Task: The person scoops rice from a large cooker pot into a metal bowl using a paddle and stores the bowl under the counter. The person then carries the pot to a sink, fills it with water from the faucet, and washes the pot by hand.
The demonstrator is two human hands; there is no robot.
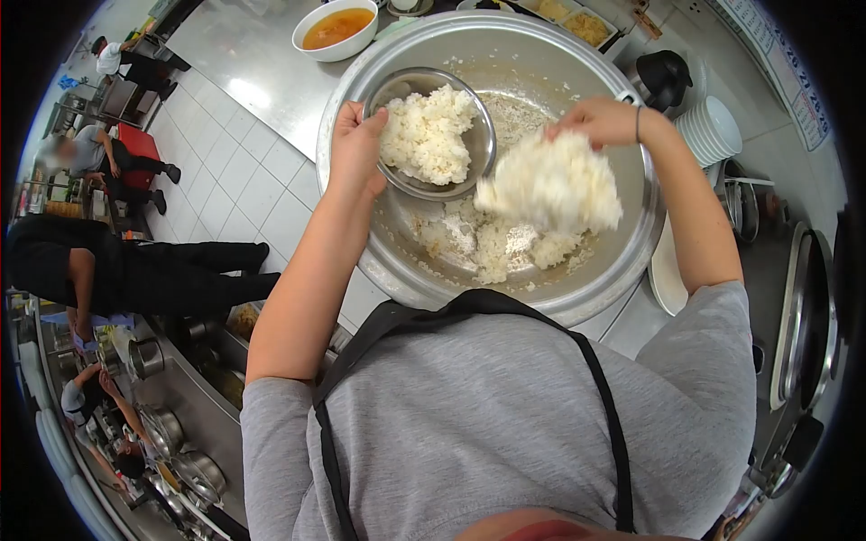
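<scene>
Pinching the edge of a small, round, shiny metal bowl (433, 189) with the left hand (359, 144), white sticky rice (428, 135) sitting inside. Touching a big, blurry white rice lump (555, 185) with the right hand (600, 123), too smeared to tell its grip. Holding both over a big, round silver pot (397, 239), a white bowl of orange liquid (336, 31) sitting past it on the metal table (239, 77).

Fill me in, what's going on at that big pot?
A person's left hand holds a round, shiny metal bowl, partly filled with white rice, over the wide, silvery metal pot. The right hand has a large, motion-blurred clump of white rice beside the bowl; I can't tell whether it grips a tool. Loose rice lies on the pot's bottom.
</scene>
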